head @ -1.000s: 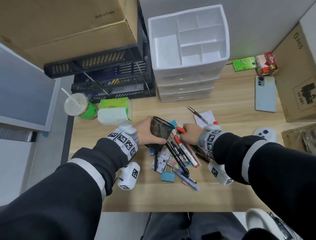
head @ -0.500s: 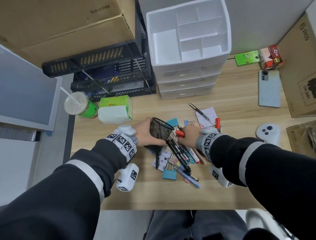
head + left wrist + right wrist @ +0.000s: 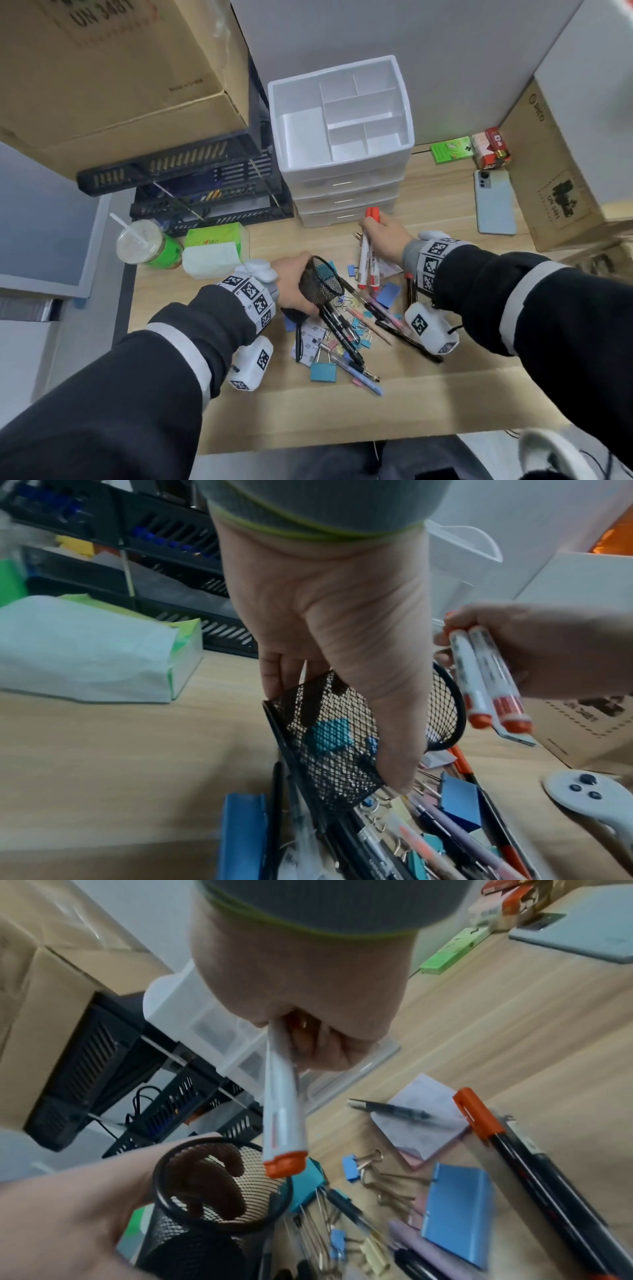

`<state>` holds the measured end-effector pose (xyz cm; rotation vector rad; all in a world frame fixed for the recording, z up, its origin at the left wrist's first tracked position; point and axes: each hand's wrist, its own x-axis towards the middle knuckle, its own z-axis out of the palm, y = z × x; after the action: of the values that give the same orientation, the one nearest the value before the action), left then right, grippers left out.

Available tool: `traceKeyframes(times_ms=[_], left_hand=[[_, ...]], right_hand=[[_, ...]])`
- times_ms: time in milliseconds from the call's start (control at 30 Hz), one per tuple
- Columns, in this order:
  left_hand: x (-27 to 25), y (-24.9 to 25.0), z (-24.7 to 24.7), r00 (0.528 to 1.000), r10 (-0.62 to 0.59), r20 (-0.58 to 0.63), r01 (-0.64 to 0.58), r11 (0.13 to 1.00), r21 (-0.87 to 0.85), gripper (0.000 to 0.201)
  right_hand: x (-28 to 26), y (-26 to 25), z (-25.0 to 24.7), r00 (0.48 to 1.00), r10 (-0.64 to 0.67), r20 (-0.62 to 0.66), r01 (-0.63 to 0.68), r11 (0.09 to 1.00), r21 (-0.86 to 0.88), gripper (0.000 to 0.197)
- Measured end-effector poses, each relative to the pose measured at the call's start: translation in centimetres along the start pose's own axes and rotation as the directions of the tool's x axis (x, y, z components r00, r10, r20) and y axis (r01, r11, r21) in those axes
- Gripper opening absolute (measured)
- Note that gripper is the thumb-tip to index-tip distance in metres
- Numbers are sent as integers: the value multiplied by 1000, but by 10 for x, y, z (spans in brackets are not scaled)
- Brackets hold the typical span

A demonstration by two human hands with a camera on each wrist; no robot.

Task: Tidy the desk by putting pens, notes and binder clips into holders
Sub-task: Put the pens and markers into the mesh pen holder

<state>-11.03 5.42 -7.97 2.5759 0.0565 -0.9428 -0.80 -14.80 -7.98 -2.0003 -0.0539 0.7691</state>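
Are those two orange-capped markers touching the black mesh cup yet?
Apart. In the head view the markers, gripped by the right hand, hang clear of the mesh cup that the left hand holds; bare desk shows between them.

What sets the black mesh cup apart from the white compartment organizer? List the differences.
The black mesh cup is round, see-through wire; the white compartment organizer is boxy, solid plastic with dividers. The cup is tilted in the left hand; the organizer stands upright on drawers, untouched. The cup is much smaller. Both look empty.
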Motion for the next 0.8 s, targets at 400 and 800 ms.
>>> traceKeyframes(times_ms=[400, 800], left_hand=[[15, 23, -1, 989, 98, -106, -93, 994, 48, 96], [16, 9, 22, 975, 144, -171, -144, 989, 9, 96]], right_hand=[[-7, 27, 8, 993, 11, 121, -22, 996, 92, 16], [12, 103, -45, 968, 197, -155, -248, 841, -481, 7]])
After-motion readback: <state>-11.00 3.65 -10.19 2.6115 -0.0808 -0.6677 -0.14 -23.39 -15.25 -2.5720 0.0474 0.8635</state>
